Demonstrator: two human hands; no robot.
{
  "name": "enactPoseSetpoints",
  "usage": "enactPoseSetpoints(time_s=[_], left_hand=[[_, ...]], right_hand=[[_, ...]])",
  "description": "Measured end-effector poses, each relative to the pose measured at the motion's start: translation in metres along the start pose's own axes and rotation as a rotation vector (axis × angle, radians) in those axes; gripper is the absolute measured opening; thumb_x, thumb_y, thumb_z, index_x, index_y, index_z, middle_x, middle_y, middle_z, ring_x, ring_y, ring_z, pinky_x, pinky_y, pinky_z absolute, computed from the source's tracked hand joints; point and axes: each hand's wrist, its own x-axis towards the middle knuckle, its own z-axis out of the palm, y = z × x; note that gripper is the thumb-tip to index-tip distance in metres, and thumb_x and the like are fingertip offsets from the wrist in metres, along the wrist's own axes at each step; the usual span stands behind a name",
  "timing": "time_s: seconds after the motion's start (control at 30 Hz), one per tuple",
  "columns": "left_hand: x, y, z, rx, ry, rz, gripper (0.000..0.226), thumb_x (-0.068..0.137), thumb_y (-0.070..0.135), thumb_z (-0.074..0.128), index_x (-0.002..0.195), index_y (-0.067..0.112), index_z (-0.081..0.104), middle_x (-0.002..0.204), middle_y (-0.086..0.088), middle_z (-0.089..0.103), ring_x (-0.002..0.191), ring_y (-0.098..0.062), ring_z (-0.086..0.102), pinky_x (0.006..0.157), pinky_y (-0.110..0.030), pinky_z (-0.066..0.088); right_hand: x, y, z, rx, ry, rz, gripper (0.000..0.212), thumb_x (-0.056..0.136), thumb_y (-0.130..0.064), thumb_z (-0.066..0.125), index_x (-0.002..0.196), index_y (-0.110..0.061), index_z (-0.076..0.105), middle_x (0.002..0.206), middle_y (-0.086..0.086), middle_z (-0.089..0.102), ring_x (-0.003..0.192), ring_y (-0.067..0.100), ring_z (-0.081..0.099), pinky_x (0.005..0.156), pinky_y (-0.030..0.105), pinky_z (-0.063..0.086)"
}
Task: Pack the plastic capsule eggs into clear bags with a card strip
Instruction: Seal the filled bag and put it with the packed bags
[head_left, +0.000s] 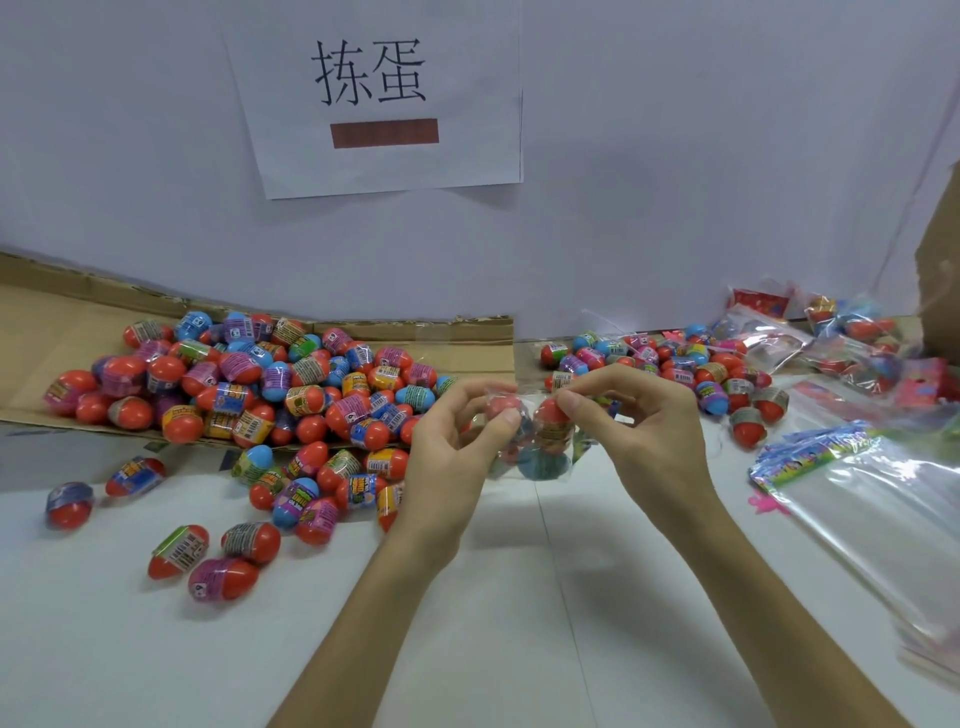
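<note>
**A clear bag (537, 452) of capsule eggs (550, 413) is held at frame centre over a white table (519, 623).**

Its upper edge is pinched between thumb and forefinger by the left hand (457, 431) and the right hand (641, 415), with the other fingers curled. Two red-topped eggs and a blue one are seen inside. A heap of loose eggs (249, 374) is spread across flattened cardboard (52, 322) at ten o'clock, and a smaller heap (670, 364) at one o'clock. Empty bags (883, 509) with card strips (810, 452) are stacked at three o'clock. A paper sign (467, 166) is fixed at twelve.
</note>
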Motion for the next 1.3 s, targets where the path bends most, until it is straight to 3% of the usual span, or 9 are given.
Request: enactPoseSetpoints(time_s=[0.1, 0.27, 0.4, 0.6, 0.7, 0.8, 0.97, 1.17, 1.3], left_hand=[[0.0004, -0.0015, -0.0002, -0.041, 0.004, -0.02, 0.018, 0.099, 0.007, 0.064, 0.109, 0.021, 0.07, 0.103, -0.009, 0.075, 0.092, -0.023, 0.075, 0.065, -0.023, 0.058], [0.0006, -0.0007, 0.0022, -0.074, 0.009, -0.027, 0.017, 0.097, 0.013, 0.067, 0.103, 0.029, 0.071, 0.104, -0.01, 0.074, 0.095, -0.028, 0.075, 0.066, -0.024, 0.058], [0.0003, -0.0016, -0.001, -0.024, -0.027, -0.029, 0.021, 0.082, 0.023, 0.067, 0.103, 0.026, 0.069, 0.096, 0.001, 0.074, 0.092, -0.018, 0.074, 0.068, -0.023, 0.058], [-0.0005, -0.0034, -0.0016, 0.009, -0.042, -0.002, 0.019, 0.084, 0.016, 0.067, 0.103, 0.016, 0.068, 0.087, 0.007, 0.073, 0.089, -0.013, 0.074, 0.067, -0.023, 0.058], [-0.0011, -0.0048, -0.0028, 0.058, -0.037, 0.013, 0.012, 0.095, 0.003, 0.066, 0.104, 0.012, 0.067, 0.087, 0.004, 0.073, 0.086, -0.011, 0.072, 0.066, -0.02, 0.056], [-0.0024, -0.0039, -0.002, 0.086, -0.043, 0.023, 0.013, 0.097, 0.0, 0.063, 0.104, 0.011, 0.067, 0.089, 0.002, 0.074, 0.089, -0.011, 0.073, 0.068, -0.02, 0.057], [-0.0032, -0.0032, -0.0009, 0.078, -0.067, 0.043, 0.013, 0.096, -0.004, 0.061, 0.102, 0.006, 0.067, 0.084, 0.004, 0.073, 0.083, -0.009, 0.072, 0.066, -0.019, 0.056], [-0.0028, -0.005, -0.0004, 0.088, -0.067, 0.002, 0.02, 0.081, 0.018, 0.063, 0.1, 0.017, 0.071, 0.087, 0.003, 0.071, 0.086, -0.011, 0.069, 0.07, -0.023, 0.057], [-0.0045, -0.0052, 0.0003, 0.131, -0.092, 0.055, 0.016, 0.09, 0.022, 0.068, 0.103, 0.013, 0.072, 0.085, 0.006, 0.073, 0.085, -0.009, 0.073, 0.068, -0.02, 0.057]], right_hand=[[-0.0016, -0.0011, 0.0043, 0.045, 0.032, 0.03, 0.012, 0.089, -0.015, 0.076, 0.083, -0.025, 0.077, 0.08, -0.008, 0.073, 0.086, 0.013, 0.068, 0.07, 0.019, 0.055], [-0.0027, 0.0, 0.006, 0.1, 0.032, 0.094, 0.014, 0.091, -0.016, 0.074, 0.081, -0.026, 0.075, 0.082, -0.004, 0.073, 0.089, 0.021, 0.069, 0.076, 0.038, 0.06], [-0.005, -0.0025, 0.0086, 0.0, 0.033, -0.001, 0.02, 0.091, -0.011, 0.073, 0.085, -0.03, 0.072, 0.082, -0.012, 0.071, 0.092, 0.01, 0.067, 0.067, 0.017, 0.057], [-0.0066, -0.0022, 0.0071, -0.138, -0.092, -0.125, 0.025, 0.093, -0.002, 0.065, 0.099, -0.024, 0.072, 0.099, -0.011, 0.07, 0.1, 0.008, 0.064, 0.078, 0.021, 0.059], [-0.0072, -0.0052, 0.0084, -0.127, -0.153, -0.124, 0.015, 0.092, -0.018, 0.06, 0.096, -0.023, 0.074, 0.096, -0.011, 0.067, 0.098, 0.013, 0.063, 0.08, 0.025, 0.056], [-0.0079, -0.0078, 0.0087, -0.14, -0.181, -0.116, 0.011, 0.089, -0.032, 0.07, 0.093, -0.023, 0.074, 0.092, -0.011, 0.066, 0.092, 0.013, 0.063, 0.078, 0.024, 0.054], [-0.0072, -0.0076, 0.0104, -0.151, -0.195, -0.09, 0.012, 0.087, -0.01, 0.077, 0.088, -0.021, 0.074, 0.087, -0.007, 0.066, 0.085, 0.012, 0.062, 0.076, 0.02, 0.051], [-0.0076, -0.0087, 0.0102, -0.123, -0.206, -0.077, 0.017, 0.086, -0.003, 0.076, 0.085, -0.02, 0.073, 0.084, -0.008, 0.067, 0.087, 0.013, 0.063, 0.075, 0.016, 0.05], [-0.0082, -0.0082, 0.01, -0.142, -0.186, -0.095, 0.016, 0.085, -0.002, 0.077, 0.084, -0.017, 0.072, 0.083, -0.006, 0.067, 0.084, 0.013, 0.062, 0.073, 0.015, 0.049]])
